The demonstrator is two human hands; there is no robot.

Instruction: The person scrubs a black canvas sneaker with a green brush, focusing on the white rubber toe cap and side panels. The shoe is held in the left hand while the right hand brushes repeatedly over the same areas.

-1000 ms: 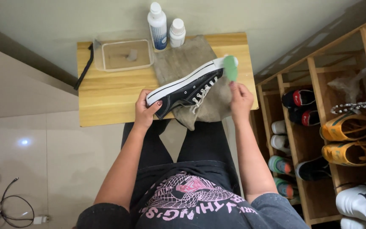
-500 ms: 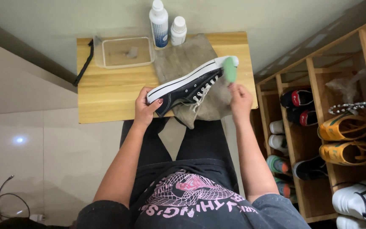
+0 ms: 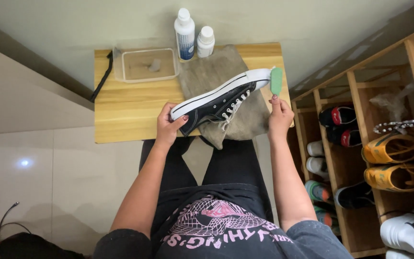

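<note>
The black sneaker [image 3: 219, 100] lies sole-up and slanted over the grey cloth [image 3: 216, 72] on the wooden table [image 3: 125, 108], between your hands. Your left hand [image 3: 168, 125] is closed around its heel. Your right hand [image 3: 280, 115] grips a green brush [image 3: 276, 80], pressed against the white toe cap.

Even indoor light, a glare spot on the floor tiles [image 3: 24, 162], edges perhaps slightly warped.

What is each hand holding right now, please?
Left hand: closed on the heel of the shoe.
Right hand: closed on the green brush, at the shoe's toe.
</note>
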